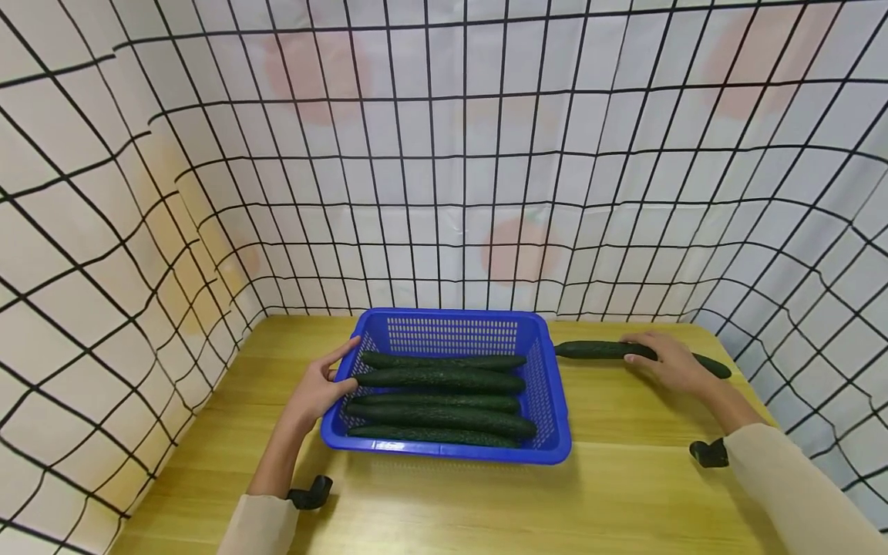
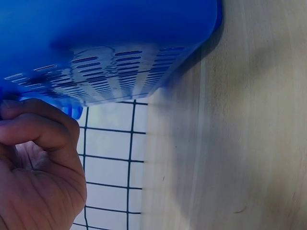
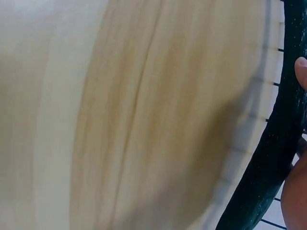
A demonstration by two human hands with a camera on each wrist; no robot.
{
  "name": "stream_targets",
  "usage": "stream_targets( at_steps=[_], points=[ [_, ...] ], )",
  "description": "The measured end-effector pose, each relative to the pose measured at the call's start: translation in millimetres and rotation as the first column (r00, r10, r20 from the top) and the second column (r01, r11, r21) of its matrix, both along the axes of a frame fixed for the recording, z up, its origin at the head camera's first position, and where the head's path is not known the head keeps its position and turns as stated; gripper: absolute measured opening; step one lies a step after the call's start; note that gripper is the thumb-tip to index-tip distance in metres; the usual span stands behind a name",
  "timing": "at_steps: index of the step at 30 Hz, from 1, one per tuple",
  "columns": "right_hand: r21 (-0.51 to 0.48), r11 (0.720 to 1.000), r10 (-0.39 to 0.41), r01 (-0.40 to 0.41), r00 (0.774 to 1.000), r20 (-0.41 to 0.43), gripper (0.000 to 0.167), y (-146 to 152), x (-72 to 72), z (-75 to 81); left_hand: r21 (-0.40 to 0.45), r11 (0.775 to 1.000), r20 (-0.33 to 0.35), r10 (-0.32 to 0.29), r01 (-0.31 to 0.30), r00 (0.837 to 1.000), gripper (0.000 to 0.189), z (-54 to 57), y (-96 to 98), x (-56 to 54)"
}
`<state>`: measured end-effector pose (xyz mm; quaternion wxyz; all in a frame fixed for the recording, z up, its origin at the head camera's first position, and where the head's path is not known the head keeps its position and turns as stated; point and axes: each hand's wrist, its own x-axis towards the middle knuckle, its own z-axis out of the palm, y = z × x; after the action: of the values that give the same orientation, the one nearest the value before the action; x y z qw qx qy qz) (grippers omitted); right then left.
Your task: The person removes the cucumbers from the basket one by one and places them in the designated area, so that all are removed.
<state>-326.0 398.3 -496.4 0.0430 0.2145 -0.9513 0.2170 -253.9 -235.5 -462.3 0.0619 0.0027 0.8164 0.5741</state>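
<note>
A blue plastic basket (image 1: 479, 455) with slotted walls stands on the wooden table, and several dark green cucumbers (image 1: 440, 378) lie lengthwise inside it. My left hand (image 1: 315, 393) grips the basket's left rim, thumb on the inner side; in the left wrist view its fingers (image 2: 43, 127) curl at the blue edge. To the right of the basket, my right hand (image 1: 673, 366) holds a single long cucumber (image 1: 593, 350) from above, near its middle. That cucumber (image 3: 271, 153) runs along the right side of the right wrist view, with a fingertip (image 3: 301, 72) against its skin.
Black wire grid (image 1: 465, 177) walls rise behind the table and on both sides, with white printed sheeting behind them. The wooden tabletop (image 1: 444, 509) extends in front of the basket. A small black device (image 1: 312, 493) sits at the left wrist, another (image 1: 709, 453) at the right.
</note>
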Motion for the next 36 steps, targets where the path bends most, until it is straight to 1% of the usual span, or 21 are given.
stream_targets(
  at_steps=[5, 9, 14, 17, 21, 24, 27, 31, 36],
  points=[
    [0.029, 1.0, 0.011, -0.011, 1.0, 0.006, 0.044, -4.5, -5.8, -7.7, 0.025, 0.999, -0.006, -0.021, 0.021, 1.0, 0.08, 0.6, -3.1, -0.6],
    [0.042, 0.999, -0.003, 0.002, 0.999, 0.033, 0.045, -6.1, -4.5, -11.5, 0.038, 0.999, -0.014, -0.032, 0.032, 0.999, 0.082, -1.3, -4.1, -1.9],
    [0.041, 0.999, -0.019, 0.017, 0.998, 0.054, 0.049, -8.4, -4.5, -9.3, 0.042, 0.998, -0.012, -0.039, 0.04, 0.999, 0.082, -1.5, -4.2, -1.7],
    [0.013, 1.0, -0.015, 0.014, 0.998, 0.063, 0.05, -11.2, -4.0, -4.6, 0.053, 0.998, -0.011, -0.043, 0.043, 0.999, 0.082, -1.0, -3.8, -1.1],
    [-0.02, 1.0, -0.014, 0.016, 0.998, 0.068, 0.051, -16.3, -4.2, 1.7, 0.044, 0.999, -0.017, -0.03, 0.031, 0.999, 0.081, -1.4, -2.9, -0.8],
    [-0.037, 0.999, -0.014, 0.016, 0.998, 0.056, 0.051, -21.2, -4.2, 7.8, 0.024, 0.999, -0.021, -0.023, 0.023, 1.0, 0.08, -2.3, -2.9, -1.5],
    [-0.054, 0.998, -0.006, 0.008, 0.999, 0.032, 0.051, -27.9, -4.1, 16.0, 0.021, 1.0, -0.023, -0.023, 0.023, 0.999, 0.079, -3.4, -3.1, -2.0],
    [-0.09, 0.996, 0.001, 0.0, 1.0, 0.001, 0.052, -41.0, -3.0, 29.8, 0.038, 0.999, -0.021, -0.018, 0.019, 1.0, 0.079, -4.7, -3.2, -2.3],
    [-0.105, 0.994, 0.006, -0.007, 1.0, -0.01, 0.051, -60.5, -1.9, 48.2, 0.04, 0.999, -0.021, -0.016, 0.017, 1.0, 0.079, -5.1, -2.9, -2.3]
  ],
)
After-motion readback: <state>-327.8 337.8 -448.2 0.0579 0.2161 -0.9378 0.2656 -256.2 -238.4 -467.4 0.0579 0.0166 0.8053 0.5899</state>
